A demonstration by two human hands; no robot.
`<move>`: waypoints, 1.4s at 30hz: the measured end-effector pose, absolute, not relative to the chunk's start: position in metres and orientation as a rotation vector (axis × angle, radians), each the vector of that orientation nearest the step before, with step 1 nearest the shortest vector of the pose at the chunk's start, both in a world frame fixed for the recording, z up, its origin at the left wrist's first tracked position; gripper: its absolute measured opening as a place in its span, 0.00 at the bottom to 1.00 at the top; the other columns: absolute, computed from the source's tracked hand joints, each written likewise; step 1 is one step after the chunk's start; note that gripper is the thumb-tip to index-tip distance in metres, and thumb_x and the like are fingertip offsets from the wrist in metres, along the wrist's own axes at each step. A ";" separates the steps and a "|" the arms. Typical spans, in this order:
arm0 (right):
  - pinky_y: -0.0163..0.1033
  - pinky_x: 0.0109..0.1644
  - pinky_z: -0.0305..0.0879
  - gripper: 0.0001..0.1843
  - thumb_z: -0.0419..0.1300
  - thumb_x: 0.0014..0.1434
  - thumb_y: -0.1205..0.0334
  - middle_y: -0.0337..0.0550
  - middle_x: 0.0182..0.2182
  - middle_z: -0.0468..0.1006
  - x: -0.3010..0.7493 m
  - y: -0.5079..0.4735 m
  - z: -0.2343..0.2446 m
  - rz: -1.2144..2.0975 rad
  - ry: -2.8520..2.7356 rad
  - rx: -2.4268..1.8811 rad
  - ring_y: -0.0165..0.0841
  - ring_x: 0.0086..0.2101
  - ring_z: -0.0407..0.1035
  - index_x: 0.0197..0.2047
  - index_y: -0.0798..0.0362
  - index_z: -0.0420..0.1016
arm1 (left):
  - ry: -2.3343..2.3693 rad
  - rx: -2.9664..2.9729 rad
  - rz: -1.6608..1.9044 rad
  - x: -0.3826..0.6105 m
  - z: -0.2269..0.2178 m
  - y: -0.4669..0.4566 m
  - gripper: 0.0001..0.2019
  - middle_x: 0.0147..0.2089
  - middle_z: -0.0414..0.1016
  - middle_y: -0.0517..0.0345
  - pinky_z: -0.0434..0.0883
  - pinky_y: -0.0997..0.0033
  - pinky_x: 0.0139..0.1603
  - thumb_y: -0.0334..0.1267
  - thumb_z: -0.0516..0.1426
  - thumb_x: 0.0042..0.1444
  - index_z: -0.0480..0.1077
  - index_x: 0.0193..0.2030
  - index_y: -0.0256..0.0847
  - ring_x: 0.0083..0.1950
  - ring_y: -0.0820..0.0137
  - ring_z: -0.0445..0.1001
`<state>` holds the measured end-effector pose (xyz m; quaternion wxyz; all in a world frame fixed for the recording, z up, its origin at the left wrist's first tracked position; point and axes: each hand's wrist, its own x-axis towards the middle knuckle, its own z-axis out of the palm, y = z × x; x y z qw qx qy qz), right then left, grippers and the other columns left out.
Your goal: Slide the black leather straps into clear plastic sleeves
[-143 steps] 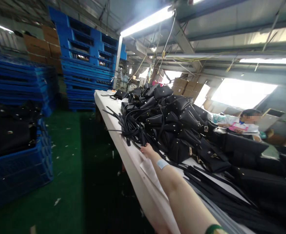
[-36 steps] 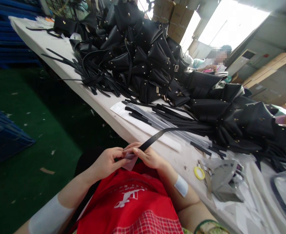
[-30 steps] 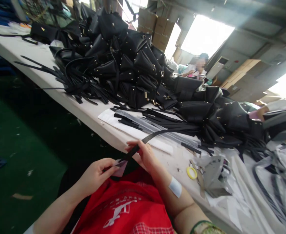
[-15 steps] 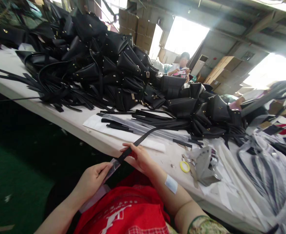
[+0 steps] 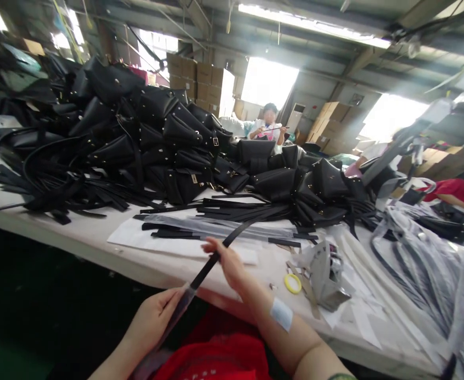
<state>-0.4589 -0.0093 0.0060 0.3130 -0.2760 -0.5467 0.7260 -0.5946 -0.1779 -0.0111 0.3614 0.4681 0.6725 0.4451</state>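
A long black strap (image 5: 205, 273) runs from the table down toward my body. Its lower end is inside a clear plastic sleeve (image 5: 183, 302). My left hand (image 5: 150, 319) is closed on the sleeve, thumb on top, at its mouth. Farther up, my right hand (image 5: 230, 264) has the bare strap between thumb and fingers, some fingertips spread away. The strap's far end rests over a pile of black straps (image 5: 247, 210) on the table. Clear sleeves (image 5: 211, 227) lie beside that pile on a white sheet (image 5: 124, 240).
Black bags (image 5: 156, 137) are heaped along the back of the table. To the right are a yellow tape ring (image 5: 292, 284), a grey tape dispenser (image 5: 329, 279) and many plastic-wrapped straps (image 5: 417, 279). A co-worker (image 5: 269, 126) is behind the bags; another person's red sleeve (image 5: 451, 191) shows far right.
More of the strap's length is now inside the sleeve by my left hand. My right hand remains on the strap, its fingers looser. The camera view has tilted up and turned.
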 end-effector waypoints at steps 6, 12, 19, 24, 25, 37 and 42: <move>0.50 0.58 0.62 0.30 0.63 0.56 0.39 0.48 0.47 0.81 -0.456 -0.021 0.031 2.016 -1.727 -0.454 0.42 0.50 0.72 0.55 0.49 0.77 | 1.723 1.236 1.313 -0.582 0.009 -0.147 0.24 0.29 0.78 0.57 0.72 0.72 0.33 0.57 0.51 0.61 0.77 0.33 0.40 0.33 0.63 0.76; 0.49 0.54 0.65 0.28 0.61 0.57 0.38 0.50 0.35 0.83 -0.446 0.039 0.097 1.797 -1.279 -0.522 0.41 0.40 0.76 0.44 0.56 0.82 | 1.751 1.314 1.287 -0.593 0.026 -0.139 0.23 0.25 0.74 0.60 0.68 0.74 0.30 0.57 0.50 0.62 0.75 0.32 0.41 0.28 0.66 0.73; 0.49 0.57 0.63 0.31 0.66 0.52 0.37 0.51 0.43 0.83 -0.473 -0.002 0.109 1.882 -1.760 -0.397 0.43 0.46 0.74 0.48 0.53 0.81 | 1.655 1.286 1.500 -0.591 0.074 -0.118 0.24 0.25 0.74 0.60 0.68 0.74 0.29 0.58 0.49 0.63 0.75 0.37 0.40 0.28 0.68 0.72; 0.47 0.51 0.66 0.30 0.60 0.57 0.36 0.51 0.39 0.83 -0.470 0.010 0.145 1.755 -1.563 -0.398 0.41 0.41 0.75 0.47 0.54 0.81 | 1.743 1.381 1.462 -0.592 0.086 -0.123 0.23 0.20 0.68 0.63 0.62 0.75 0.22 0.56 0.49 0.63 0.72 0.30 0.40 0.22 0.71 0.67; 0.47 0.51 0.66 0.31 0.58 0.58 0.35 0.52 0.40 0.83 -0.470 0.012 0.150 1.742 -1.580 -0.397 0.41 0.41 0.75 0.46 0.55 0.82 | 1.734 1.374 1.465 -0.592 0.087 -0.124 0.23 0.20 0.69 0.62 0.62 0.75 0.22 0.56 0.49 0.63 0.72 0.30 0.40 0.22 0.71 0.67; 0.44 0.44 0.67 0.33 0.52 0.63 0.36 0.44 0.32 0.78 -0.481 -0.012 0.116 1.394 -2.239 -0.378 0.38 0.35 0.71 0.56 0.53 0.77 | 1.652 1.237 1.564 -0.596 0.107 -0.125 0.24 0.25 0.76 0.57 0.69 0.72 0.25 0.59 0.52 0.59 0.75 0.38 0.38 0.24 0.67 0.74; 0.42 0.44 0.67 0.24 0.51 0.66 0.44 0.44 0.36 0.79 -0.465 -0.019 0.121 1.184 -2.377 -0.386 0.38 0.36 0.72 0.49 0.49 0.80 | 1.516 1.061 1.521 -0.586 0.092 -0.119 0.27 0.25 0.76 0.55 0.71 0.70 0.26 0.63 0.56 0.52 0.73 0.37 0.37 0.25 0.65 0.75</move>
